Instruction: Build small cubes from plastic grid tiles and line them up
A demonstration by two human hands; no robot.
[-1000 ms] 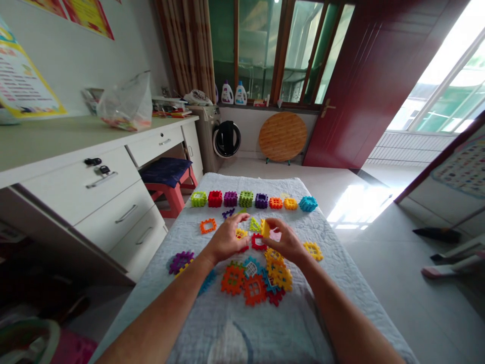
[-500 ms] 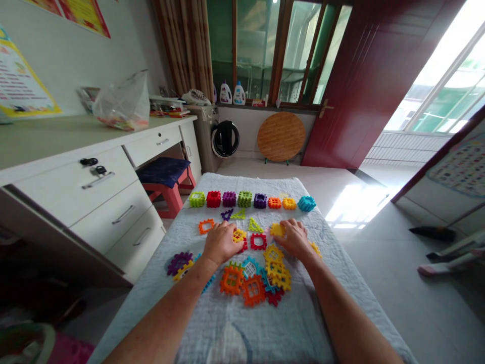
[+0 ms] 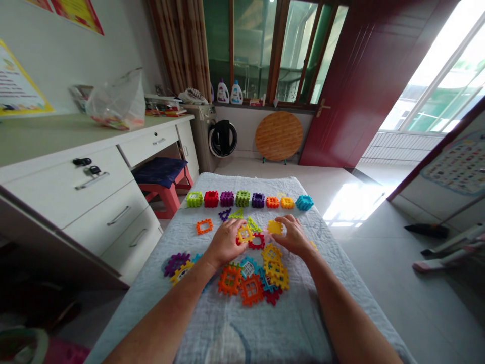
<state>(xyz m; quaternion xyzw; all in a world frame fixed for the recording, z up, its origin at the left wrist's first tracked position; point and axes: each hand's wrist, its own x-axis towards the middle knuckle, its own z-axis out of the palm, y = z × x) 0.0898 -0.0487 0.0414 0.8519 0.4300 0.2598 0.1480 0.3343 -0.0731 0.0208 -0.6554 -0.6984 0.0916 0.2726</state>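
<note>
Above the cloth-covered table (image 3: pixel 212 328), my left hand (image 3: pixel 226 242) pinches a yellow window-patterned building tile (image 3: pixel 245 233). To its right, my right hand (image 3: pixel 292 235) grips a solid yellow building tile (image 3: pixel 275 227) by its right side. The two tiles are apart, both raised and tilted. A red frame tile (image 3: pixel 257 241) lies between and below them. Nearer me is a loose heap with orange tiles (image 3: pixel 252 290), yellow tiles (image 3: pixel 276 265) and blue ones. Purple tiles (image 3: pixel 177 264) lie left of my left forearm, which partly hides that pile.
A row of assembled blocks, among them a red cube (image 3: pixel 211 198) and a blue block (image 3: pixel 304 202), lines the table's far end. An orange frame tile (image 3: pixel 204 226) and green triangle pieces (image 3: pixel 253 224) lie before it. A white desk (image 3: pixel 159 132) and a stool (image 3: pixel 162 174) stand left.
My left hand has lifted the yellow window tile off the table, turning its face more toward me. My right hand has raised the solid yellow tile slightly. The view has shifted a little.
</note>
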